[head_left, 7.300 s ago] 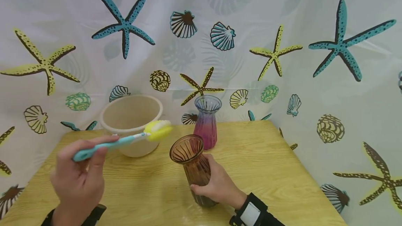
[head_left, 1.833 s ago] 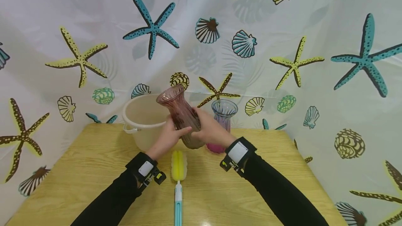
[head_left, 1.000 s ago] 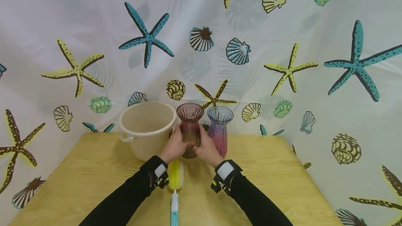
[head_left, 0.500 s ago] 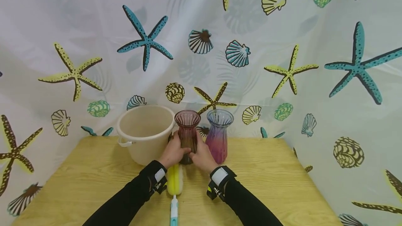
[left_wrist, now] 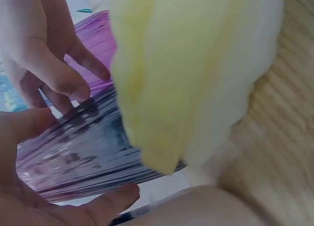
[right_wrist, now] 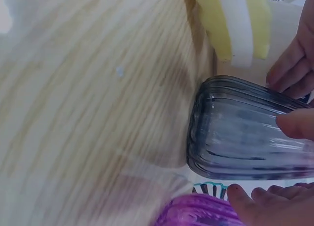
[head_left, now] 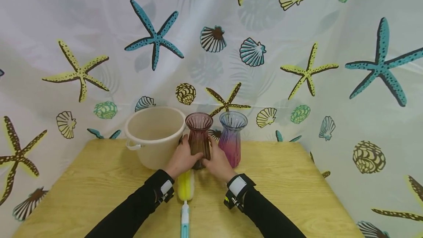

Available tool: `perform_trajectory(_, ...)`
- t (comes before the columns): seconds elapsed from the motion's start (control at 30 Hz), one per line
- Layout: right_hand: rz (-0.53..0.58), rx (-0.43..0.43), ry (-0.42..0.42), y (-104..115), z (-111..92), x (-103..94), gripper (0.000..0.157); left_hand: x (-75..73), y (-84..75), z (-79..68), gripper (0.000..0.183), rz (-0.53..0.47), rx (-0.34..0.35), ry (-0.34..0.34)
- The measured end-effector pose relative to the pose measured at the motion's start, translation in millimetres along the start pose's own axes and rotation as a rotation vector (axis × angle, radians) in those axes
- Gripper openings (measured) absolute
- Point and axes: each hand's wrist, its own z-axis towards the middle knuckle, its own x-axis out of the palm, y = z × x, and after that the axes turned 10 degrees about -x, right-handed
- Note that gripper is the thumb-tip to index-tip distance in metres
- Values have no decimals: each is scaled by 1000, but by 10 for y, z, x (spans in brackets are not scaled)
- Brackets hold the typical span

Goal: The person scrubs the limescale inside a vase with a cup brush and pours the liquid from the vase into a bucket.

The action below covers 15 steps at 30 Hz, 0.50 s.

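- Evidently, we have the brown vase [head_left: 199, 142] upright toward the far edge of the tabletop [head_left: 290, 194], between the cream bucket [head_left: 152, 153] and the pink-and-blue vase [head_left: 232, 144].
- We record the left hand [head_left: 181, 157] bent about the brown vase, thumb to the front, fingers along its side.
- We record the right hand [head_left: 218, 162] loosely spread opposite; in the right wrist view its fingers stand slightly apart from the glass.
- We note the sponge brush [head_left: 185, 188] lying in front, its yellow head just beside the left wrist.
- In our judgement, the step in hand is steadying the brown vase. Its base appears down, though full contact is unconfirmed; we advise feeling it sit flat before the left grip eases.
- We further advise drawing the right hand straight back, lest it knock the neighbouring glass, and lifting the left wrist clear of the brush.
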Motion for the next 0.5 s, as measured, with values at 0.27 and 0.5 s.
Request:
perform_trajectory(0.27,6,-84,-114,76,-189,-379,52,-93,-153,-213,75,87,72,-100)
perform_trajectory(0.5,13,-101,-268,32,-344,-712,21,-23,-343,-297,46,174,269,-144)
